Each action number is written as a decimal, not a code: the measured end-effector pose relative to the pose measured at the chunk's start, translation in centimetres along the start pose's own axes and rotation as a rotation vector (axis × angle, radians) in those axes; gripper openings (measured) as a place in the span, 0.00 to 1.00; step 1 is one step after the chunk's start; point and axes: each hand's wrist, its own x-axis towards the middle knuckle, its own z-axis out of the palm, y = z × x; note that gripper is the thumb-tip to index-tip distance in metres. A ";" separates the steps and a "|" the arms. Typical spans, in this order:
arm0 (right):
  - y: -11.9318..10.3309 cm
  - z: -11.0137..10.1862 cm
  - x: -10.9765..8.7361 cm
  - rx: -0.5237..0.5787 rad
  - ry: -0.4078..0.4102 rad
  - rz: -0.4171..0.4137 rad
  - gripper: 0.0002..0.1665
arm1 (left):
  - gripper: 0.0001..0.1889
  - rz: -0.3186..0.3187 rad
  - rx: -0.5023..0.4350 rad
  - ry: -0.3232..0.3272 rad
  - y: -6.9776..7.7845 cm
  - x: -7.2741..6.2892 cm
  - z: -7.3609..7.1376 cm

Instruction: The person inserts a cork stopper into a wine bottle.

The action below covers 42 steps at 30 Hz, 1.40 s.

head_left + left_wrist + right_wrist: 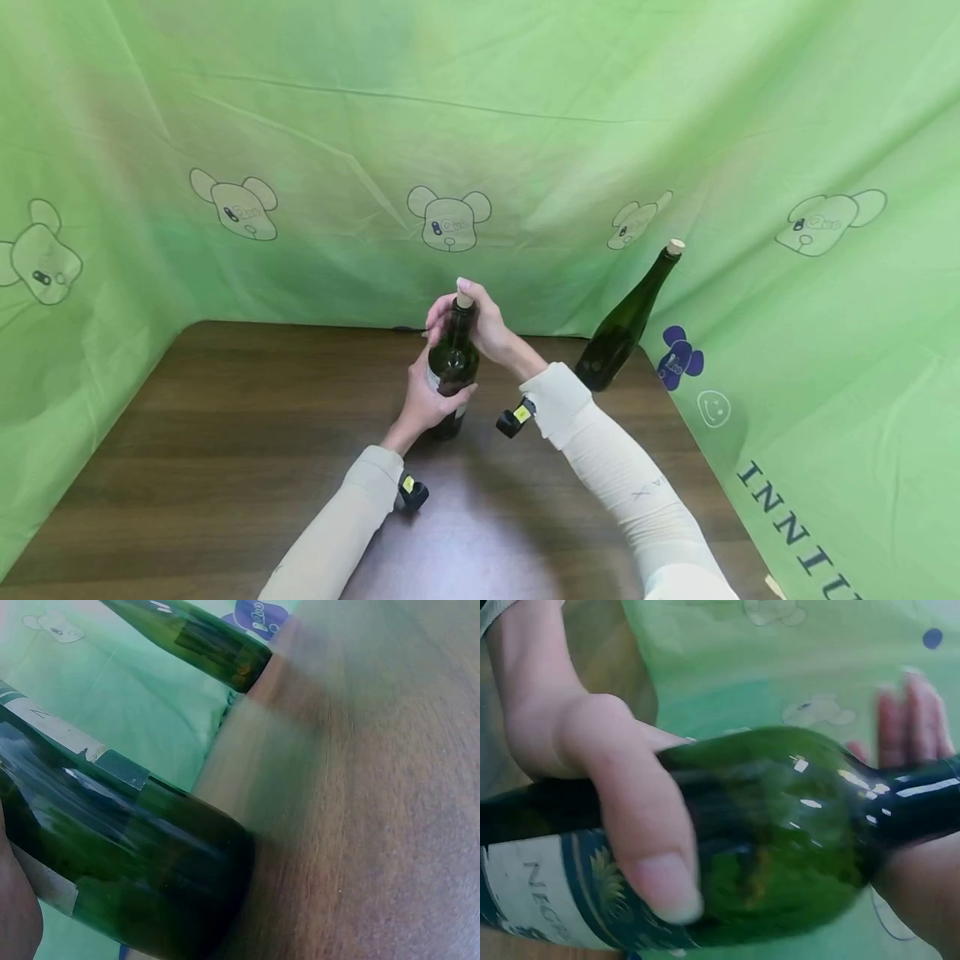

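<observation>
A dark green wine bottle (453, 358) stands near the table's back edge, its labelled lower body also showing in the left wrist view. My left hand (429, 400) grips the bottle's body, thumb across the near side. A pale cork (465, 297) sticks out of the mouth. My right hand (491, 325) is around the neck and cork, thumb at the cork's top and fingers reaching behind to the left. In the right wrist view, the left thumb lies over the label, and blurred right fingers (911, 724) extend past the neck. Their contact with the glass is hidden.
To the right stands another green bottle (618, 337) with a cork (675, 247) in its mouth. Green printed cloth (337, 167) encloses the back and sides of the brown wooden table (247, 467). Small black wrist cameras (516, 418) hang at both cuffs.
</observation>
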 end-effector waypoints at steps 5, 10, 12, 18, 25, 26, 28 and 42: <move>0.7 0.7 0.4 0.025 0.053 -0.107 0.31 | 0.33 -0.012 0.007 0.007 0.1 0.0 0.1; 0.6 0.9 0.5 0.022 0.057 -0.152 0.27 | 0.31 -0.024 0.032 0.029 0.3 -0.1 0.4; 0.6 0.9 0.5 0.018 0.065 -0.166 0.27 | 0.31 -0.028 0.040 0.033 0.4 -0.1 0.5; 1.0 1.0 0.6 0.018 0.081 -0.197 0.31 | 0.31 -0.036 0.036 0.037 0.5 -0.1 0.4; 0.8 1.0 0.6 0.038 0.065 -0.142 0.31 | 0.31 -0.044 0.036 0.035 0.2 -0.2 0.4; 0.7 1.1 0.6 0.042 0.064 -0.136 0.30 | 0.31 -0.045 0.034 0.035 0.1 -0.3 0.4; 0.7 1.1 0.7 0.043 0.068 -0.133 0.30 | 0.31 -0.047 0.031 0.039 0.0 -0.4 0.4; 0.8 1.8 1.0 -0.031 0.119 -0.208 0.26 | 0.31 -0.020 0.072 0.071 0.1 -0.3 0.1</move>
